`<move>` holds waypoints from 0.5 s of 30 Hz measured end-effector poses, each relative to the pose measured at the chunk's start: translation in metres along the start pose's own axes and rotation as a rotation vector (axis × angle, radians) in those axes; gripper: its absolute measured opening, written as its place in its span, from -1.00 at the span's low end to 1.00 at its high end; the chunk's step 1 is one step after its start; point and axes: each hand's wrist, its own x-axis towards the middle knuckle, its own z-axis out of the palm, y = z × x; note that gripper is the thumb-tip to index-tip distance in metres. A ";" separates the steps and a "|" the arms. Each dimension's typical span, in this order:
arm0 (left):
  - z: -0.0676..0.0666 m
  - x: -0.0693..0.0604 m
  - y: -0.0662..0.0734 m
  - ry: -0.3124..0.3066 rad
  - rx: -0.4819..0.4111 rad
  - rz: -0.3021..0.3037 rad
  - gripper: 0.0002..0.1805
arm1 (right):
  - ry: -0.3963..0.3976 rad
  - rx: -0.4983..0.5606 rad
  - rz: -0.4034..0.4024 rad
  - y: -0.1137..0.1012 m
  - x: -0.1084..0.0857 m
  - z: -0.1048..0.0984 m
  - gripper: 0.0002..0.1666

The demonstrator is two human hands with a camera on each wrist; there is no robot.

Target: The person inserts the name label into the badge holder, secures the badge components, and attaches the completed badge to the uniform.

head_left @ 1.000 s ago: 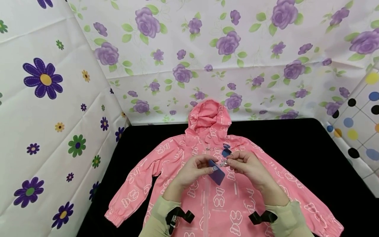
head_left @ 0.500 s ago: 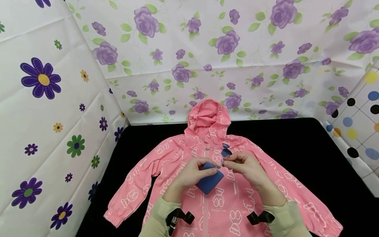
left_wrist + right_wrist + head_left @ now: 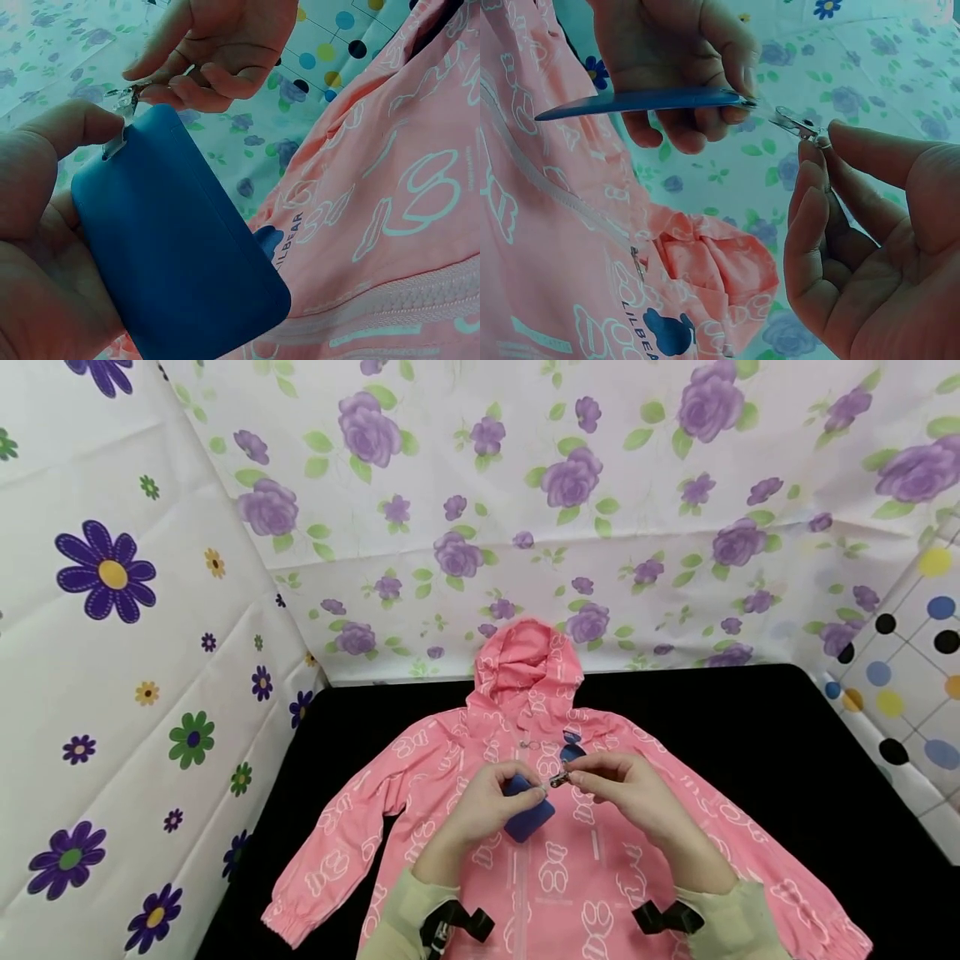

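Note:
A flat blue badge holder (image 3: 180, 240) with rounded corners is pinched by my left hand (image 3: 483, 802), thumb at its slotted top end. From that slot a short clear strap (image 3: 116, 140) leads to a small metal clip (image 3: 795, 124). My right hand (image 3: 626, 785) pinches the clip between thumb and fingertips, close to the left hand. Both hands are above a pink hooded jacket (image 3: 555, 885), which lies face up with its sleeves spread. Near the right hand, the jacket's chest carries a dark blue bear print (image 3: 669, 331) with lettering.
The jacket lies on a black table (image 3: 697, 710). Floral sheets hang as a back wall (image 3: 495, 502) and a left wall (image 3: 127, 693). A dotted sheet (image 3: 900, 693) stands at the right. Black straps (image 3: 671, 917) circle both wrists.
The badge holder has turned from steeply tilted to showing its broad blue face, then shifted slightly. The metal clip now shows more clearly at my right fingertips. The jacket lies as before.

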 end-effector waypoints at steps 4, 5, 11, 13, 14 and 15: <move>0.002 0.000 -0.001 0.000 -0.011 0.025 -0.90 | -0.008 -0.002 0.001 0.002 0.000 0.000 -0.70; 0.003 -0.001 -0.001 0.000 -0.015 0.034 -0.90 | -0.015 0.003 -0.001 0.003 0.000 0.001 -0.71; 0.004 -0.005 0.002 0.057 0.035 0.023 -0.92 | -0.047 0.029 -0.018 0.005 0.000 0.005 -0.74; 0.004 -0.004 0.003 0.083 0.055 0.008 -0.92 | -0.039 0.026 -0.031 0.004 0.001 0.005 -0.75; 0.005 -0.003 0.003 0.092 0.058 0.004 -0.92 | -0.034 0.024 -0.038 0.003 0.001 0.005 -0.76; 0.005 -0.003 0.004 0.096 0.059 -0.002 -0.91 | -0.030 0.019 -0.043 0.003 0.001 0.004 -0.76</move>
